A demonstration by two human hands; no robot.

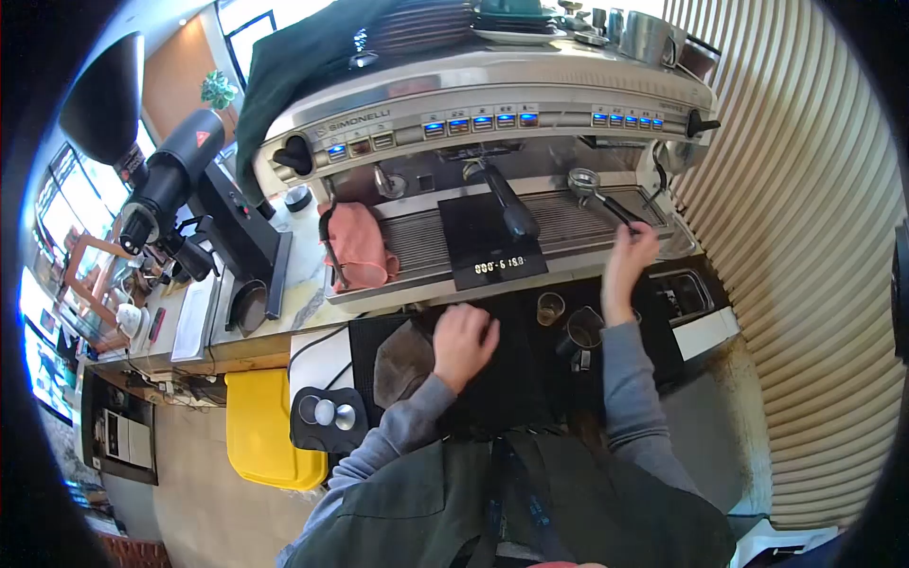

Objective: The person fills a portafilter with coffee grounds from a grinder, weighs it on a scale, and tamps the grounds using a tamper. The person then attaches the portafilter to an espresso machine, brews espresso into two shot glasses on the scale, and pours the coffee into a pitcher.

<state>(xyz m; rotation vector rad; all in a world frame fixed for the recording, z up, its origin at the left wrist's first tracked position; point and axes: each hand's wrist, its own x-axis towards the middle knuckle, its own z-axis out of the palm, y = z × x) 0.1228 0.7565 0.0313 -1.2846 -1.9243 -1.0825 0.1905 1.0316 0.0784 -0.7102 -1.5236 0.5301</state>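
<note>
My right hand is closed around the black handle end of a portafilter, whose metal head rests over the drip grate at the machine's right. My left hand hovers over the black counter mat with curled fingers, beside a grey-brown cloth; whether it holds anything is hidden. Another portafilter is locked in the middle of the espresso machine, above a black scale with lit digits. A small glass and a metal pitcher stand between my hands.
A pink cloth lies on the grate's left end near a steam wand. A black grinder stands at the left. Below are a tamping mat with tools and a yellow bin. A slatted wall bounds the right.
</note>
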